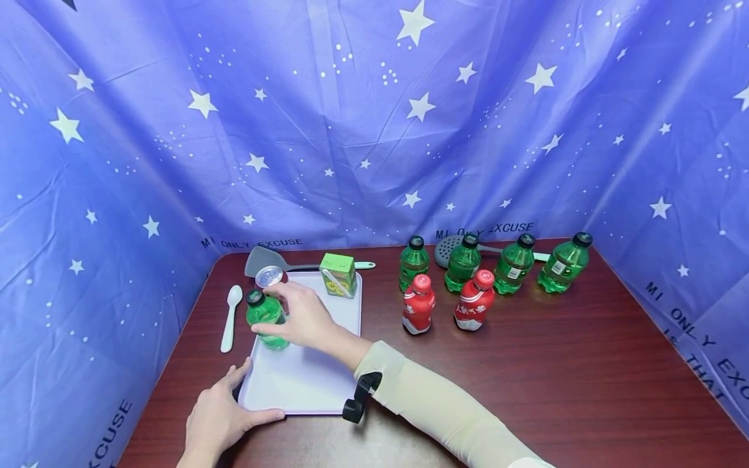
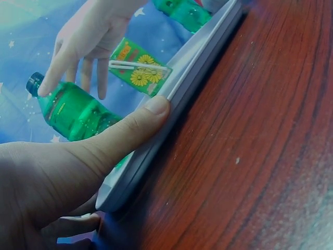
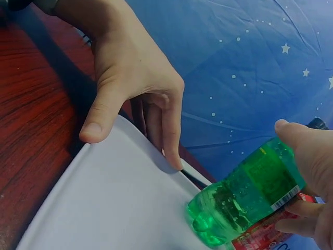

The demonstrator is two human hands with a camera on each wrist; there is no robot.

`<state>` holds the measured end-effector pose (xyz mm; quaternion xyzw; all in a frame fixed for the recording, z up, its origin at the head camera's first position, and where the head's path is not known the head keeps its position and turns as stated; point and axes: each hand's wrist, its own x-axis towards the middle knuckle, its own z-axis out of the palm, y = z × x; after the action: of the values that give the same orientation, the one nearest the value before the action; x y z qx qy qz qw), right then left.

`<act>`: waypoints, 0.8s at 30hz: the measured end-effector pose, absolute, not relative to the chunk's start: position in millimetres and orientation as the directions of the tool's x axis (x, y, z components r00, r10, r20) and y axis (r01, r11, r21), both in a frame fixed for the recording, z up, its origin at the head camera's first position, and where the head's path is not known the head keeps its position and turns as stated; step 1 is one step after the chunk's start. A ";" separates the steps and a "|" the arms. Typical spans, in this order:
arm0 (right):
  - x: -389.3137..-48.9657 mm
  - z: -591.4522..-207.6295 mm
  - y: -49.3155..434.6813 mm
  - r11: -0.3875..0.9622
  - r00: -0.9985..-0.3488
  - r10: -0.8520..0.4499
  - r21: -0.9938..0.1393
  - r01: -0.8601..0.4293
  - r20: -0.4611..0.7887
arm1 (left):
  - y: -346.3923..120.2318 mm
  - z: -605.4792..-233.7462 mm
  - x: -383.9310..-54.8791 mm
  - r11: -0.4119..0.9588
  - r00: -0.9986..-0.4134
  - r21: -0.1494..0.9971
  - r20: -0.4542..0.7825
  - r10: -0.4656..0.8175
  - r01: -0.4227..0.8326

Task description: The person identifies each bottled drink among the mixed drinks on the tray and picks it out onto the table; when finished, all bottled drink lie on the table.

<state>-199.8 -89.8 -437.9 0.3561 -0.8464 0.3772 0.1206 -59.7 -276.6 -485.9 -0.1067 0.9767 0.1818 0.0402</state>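
Note:
On the left side of a white tray a green soda bottle with a black cap stands upright. My right hand holds it, thumb on the near side and fingers on the far side, as the right wrist view also shows. A red soda can is just behind the bottle, partly hidden by it and the hand. My left hand grips the tray's near left corner; its thumb lies along the front rim and its fingers press the left side. Toward the tray's far right corner stands a green drink carton with a straw.
A white spoon lies left of the tray, and a grey spatula behind it. Several green bottles stand along the back right, with two red bottles in front. A slotted grey utensil lies behind them. Star-patterned cloth encloses the table.

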 end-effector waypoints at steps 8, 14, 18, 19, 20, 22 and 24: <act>-200.3 -443.7 -94.9 0.498 -0.745 -0.510 -0.558 -0.664 0.431 | -277.2 -486.1 -57.8 0.910 -0.975 0.350 -0.103 -0.197 -0.221; -201.3 -444.9 -95.2 0.470 -0.754 -0.508 -0.600 -0.647 0.416 | -276.1 -485.4 -58.1 0.908 -0.973 0.350 -0.110 -0.204 -0.230; -202.3 -443.1 -92.7 0.472 -0.765 -0.513 -0.617 -0.630 0.389 | -275.2 -485.5 -58.7 0.908 -0.973 0.351 -0.109 -0.202 -0.228; -202.6 -442.6 -91.8 0.472 -0.766 -0.515 -0.619 -0.628 0.384 | -275.1 -485.6 -58.7 0.908 -0.973 0.351 -0.109 -0.203 -0.229; -202.7 -442.0 -90.6 0.472 -0.766 -0.517 -0.619 -0.628 0.382 | -275.0 -485.7 -58.7 0.908 -0.973 0.352 -0.107 -0.202 -0.228; -202.4 -440.9 -87.5 0.458 -0.760 -0.524 -0.626 -0.631 0.383 | -275.0 -485.7 -58.5 0.908 -0.973 0.350 -0.105 -0.204 -0.228; -201.5 -439.5 -83.6 0.439 -0.753 -0.530 -0.633 -0.638 0.391 | -274.9 -485.5 -58.1 0.907 -0.972 0.350 -0.108 -0.208 -0.233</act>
<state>-201.5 -83.6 -439.5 0.3452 -0.8456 0.4016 0.0671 -58.1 -274.9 -485.5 -0.1130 0.9759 0.1834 0.0343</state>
